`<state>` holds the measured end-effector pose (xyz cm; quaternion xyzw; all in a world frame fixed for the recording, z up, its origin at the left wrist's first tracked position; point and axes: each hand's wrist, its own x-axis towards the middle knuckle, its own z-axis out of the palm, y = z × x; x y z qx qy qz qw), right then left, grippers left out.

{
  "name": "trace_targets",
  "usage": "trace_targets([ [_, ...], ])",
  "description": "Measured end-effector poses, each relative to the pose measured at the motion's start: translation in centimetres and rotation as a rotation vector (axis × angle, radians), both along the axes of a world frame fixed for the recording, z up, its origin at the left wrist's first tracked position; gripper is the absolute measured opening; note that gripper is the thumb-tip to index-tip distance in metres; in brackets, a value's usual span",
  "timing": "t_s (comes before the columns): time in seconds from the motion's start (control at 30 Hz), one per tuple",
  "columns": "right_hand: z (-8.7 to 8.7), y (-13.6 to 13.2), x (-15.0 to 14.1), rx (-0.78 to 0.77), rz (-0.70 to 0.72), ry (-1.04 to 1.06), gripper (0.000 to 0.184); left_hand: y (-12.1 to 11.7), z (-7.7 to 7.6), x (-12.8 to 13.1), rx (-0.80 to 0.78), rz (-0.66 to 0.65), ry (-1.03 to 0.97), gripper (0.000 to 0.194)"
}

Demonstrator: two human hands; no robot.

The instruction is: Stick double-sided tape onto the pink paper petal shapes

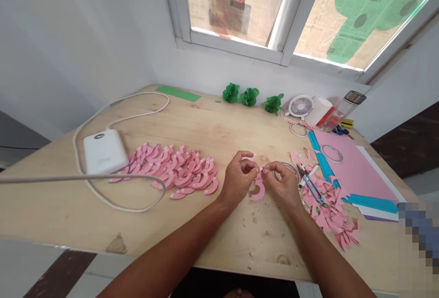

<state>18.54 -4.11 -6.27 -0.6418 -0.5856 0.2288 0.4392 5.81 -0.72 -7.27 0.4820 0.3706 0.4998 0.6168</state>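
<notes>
At the left, the white cable (85, 177) ran from the power bank (104, 151) and looped against the spread of pink paper curves (192, 177); a tug on it could have dragged some of them out of their overlapping rows. The curves had small white patches at their ends, and if those were sticky, as they looked, neighbours lying so close could have clung together. In the middle, the work was fine and the paper looked thin, so uneven pulling by the fingertips could have creased or torn it, or set the white bit (260, 168) askew. To the right, the scissors (313, 187) lay on the pink scraps (331, 213) near the wrist, where a sideways sweep could have knocked them or scattered offcuts.

The left hand (240, 177) had its thumb and finger pinched together at the near edge of the small white bit; whether it also gripped the pink paper behind its fingers could not be told. The pink curved strip (258, 191) lay between the two hands, just below the meeting fingertips, its bend toward the person. The right hand (284, 186) pinched at the white bit from the other side, its fingertips almost touching the left's.
</notes>
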Motion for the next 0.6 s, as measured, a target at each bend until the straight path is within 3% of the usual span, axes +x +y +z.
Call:
trace_targets([
  [0.6,-0.42,0.0,0.13,0.304,0.015,-0.443,0.01,0.02,0.01,0.02,0.006,0.0,0.023,0.032],
])
